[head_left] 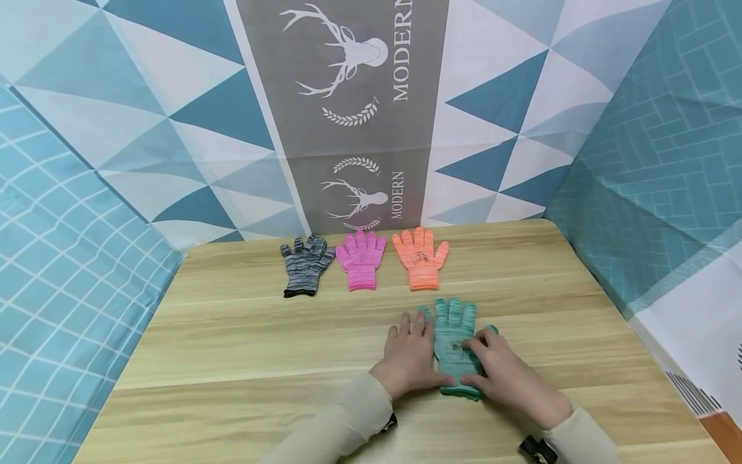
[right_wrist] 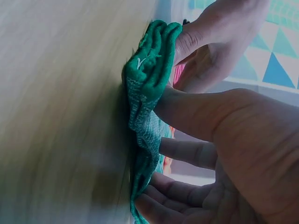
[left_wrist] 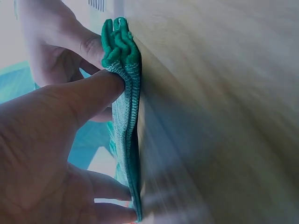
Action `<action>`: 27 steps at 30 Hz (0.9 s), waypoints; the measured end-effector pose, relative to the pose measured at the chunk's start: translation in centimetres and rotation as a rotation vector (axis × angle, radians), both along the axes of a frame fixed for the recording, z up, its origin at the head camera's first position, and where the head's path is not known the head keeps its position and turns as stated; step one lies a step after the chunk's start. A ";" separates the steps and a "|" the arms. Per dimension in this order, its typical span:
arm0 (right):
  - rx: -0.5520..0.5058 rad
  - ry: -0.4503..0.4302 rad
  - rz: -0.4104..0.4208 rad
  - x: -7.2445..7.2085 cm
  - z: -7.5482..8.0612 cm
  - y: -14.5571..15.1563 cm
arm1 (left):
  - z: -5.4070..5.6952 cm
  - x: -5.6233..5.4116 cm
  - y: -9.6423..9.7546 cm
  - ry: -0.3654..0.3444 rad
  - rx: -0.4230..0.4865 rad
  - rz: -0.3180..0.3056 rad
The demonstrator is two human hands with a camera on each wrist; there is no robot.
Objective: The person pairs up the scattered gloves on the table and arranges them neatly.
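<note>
A teal-green knitted glove (head_left: pixel 453 328) lies flat on the wooden table, fingers pointing away and cuff toward me. Along its left side rests my left hand (head_left: pixel 409 357), fingers extended and thumb on the cuff. My right hand (head_left: pixel 503 372) touches the right side, its fingers slightly bent over the palm and its thumb near the cuff. In the left wrist view, the left thumb presses on the top of the glove (left_wrist: pixel 125 107) just behind the dark green cuff edge. Several layers of edging show at the cuff (right_wrist: pixel 156 60) in the right wrist view.
Along the table's (head_left: pixel 243 361) back edge lie a grey-black glove (head_left: pixel 304 265), a pink glove (head_left: pixel 361 261) and an orange glove (head_left: pixel 422 259), side by side with fingers pointing away. Patterned cloth walls (head_left: pixel 359 129) enclose the back and both sides.
</note>
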State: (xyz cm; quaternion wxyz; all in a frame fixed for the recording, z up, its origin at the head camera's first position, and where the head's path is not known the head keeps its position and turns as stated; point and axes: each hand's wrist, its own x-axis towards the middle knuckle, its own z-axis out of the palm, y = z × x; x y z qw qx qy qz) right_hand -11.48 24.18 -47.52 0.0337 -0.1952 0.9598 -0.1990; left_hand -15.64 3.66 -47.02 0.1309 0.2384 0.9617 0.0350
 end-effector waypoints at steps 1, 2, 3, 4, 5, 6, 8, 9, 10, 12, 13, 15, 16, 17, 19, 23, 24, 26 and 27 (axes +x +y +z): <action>-0.001 -0.003 -0.004 0.0 0.0 0.2 | 0.0 -0.1 0.2 0.001 -0.003 -0.002; -0.002 -0.008 -0.012 0.0 0.0 0.4 | 0.0 -0.2 0.4 0.002 -0.005 -0.004; -0.004 -0.010 -0.015 0.0 0.0 0.5 | 0.0 -0.2 0.6 0.001 -0.004 -0.004; -0.007 -0.012 -0.018 0.0 0.1 0.7 | 0.0 -0.3 0.8 0.002 -0.006 -0.004; -0.009 -0.012 -0.020 0.0 0.1 0.9 | 0.0 -0.3 1.0 0.001 -0.008 -0.004; -0.009 -0.014 -0.025 0.0 0.0 1.0 | -0.1 -0.4 1.2 0.000 -0.015 -0.004; -0.010 -0.018 -0.035 0.0 0.0 1.3 | -0.1 -0.5 1.6 -0.001 -0.032 -0.004; -0.011 -0.024 -0.040 0.0 0.0 1.5 | -0.1 -0.5 1.7 0.000 -0.040 -0.003; -0.011 -0.029 -0.045 0.0 0.0 1.6 | -0.2 -0.5 1.9 0.000 -0.049 -0.004; -0.008 -0.036 -0.057 0.0 0.0 1.9 | -0.3 -0.6 2.2 0.001 -0.062 -0.001; -0.012 -0.038 -0.060 0.0 0.0 2.1 | -0.3 -0.6 2.4 0.000 -0.063 0.000; -0.018 -0.045 -0.065 0.0 0.0 2.4 | -0.3 -0.7 2.7 -0.001 -0.057 0.002; -0.019 -0.047 -0.067 -0.1 0.0 2.6 | -0.3 -0.7 2.8 0.000 -0.055 0.003; -0.020 -0.048 -0.072 -0.1 -0.1 2.8 | -0.3 -0.7 3.0 0.001 -0.054 0.005; -0.021 -0.054 -0.077 -0.2 -0.1 3.1 | -0.3 -0.8 3.3 0.006 -0.055 0.005; -0.009 -0.058 -0.084 -0.5 0.1 3.9 | -0.3 -0.9 4.1 0.022 -0.063 0.005; -0.006 -0.059 -0.084 -0.6 0.2 4.1 | -0.3 -0.9 4.4 0.028 -0.067 0.004; -0.002 -0.063 -0.084 -0.9 0.3 4.5 | -0.2 -1.0 4.7 0.036 -0.068 0.006; -0.003 -0.068 -0.086 -1.0 0.3 4.7 | -0.2 -1.0 4.9 0.040 -0.070 0.006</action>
